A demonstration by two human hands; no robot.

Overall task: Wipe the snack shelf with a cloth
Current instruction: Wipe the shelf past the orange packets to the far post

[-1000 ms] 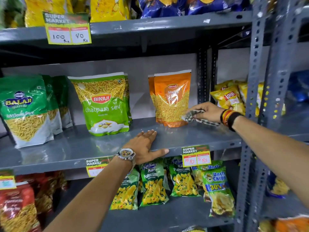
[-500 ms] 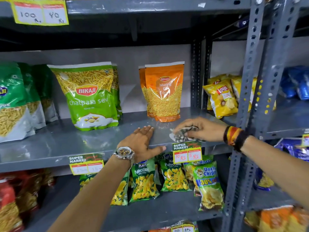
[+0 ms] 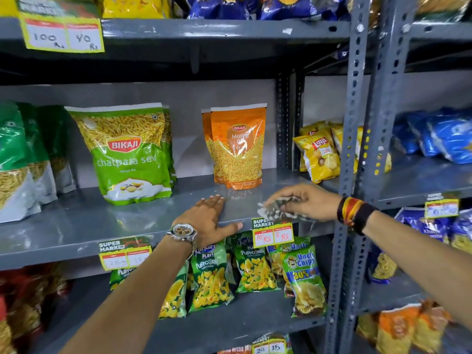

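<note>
A grey metal snack shelf [image 3: 76, 226] runs across the middle of the view. My right hand [image 3: 306, 201] grips a crumpled black-and-white checked cloth [image 3: 274, 209] and presses it on the shelf's front edge, just above a yellow price tag [image 3: 272, 233]. My left hand [image 3: 208, 218], with a wristwatch, lies flat and open on the shelf surface left of the cloth, thumb over the front lip. An orange Bikaji moong dal pouch [image 3: 237, 146] stands behind both hands.
Green Bikaji sev pouches [image 3: 125, 154] and green-white bags [image 3: 18, 162] stand on the shelf's left. A perforated upright post [image 3: 352, 149] rises right of my right hand. Yellow Lays bags [image 3: 319, 154] sit beyond it. Puffcorn and chips packets [image 3: 255, 269] fill the shelf below.
My right hand with the cloth has come from beside the orange pouch forward and left to the shelf's front edge. My left hand has stayed flat on the shelf.
</note>
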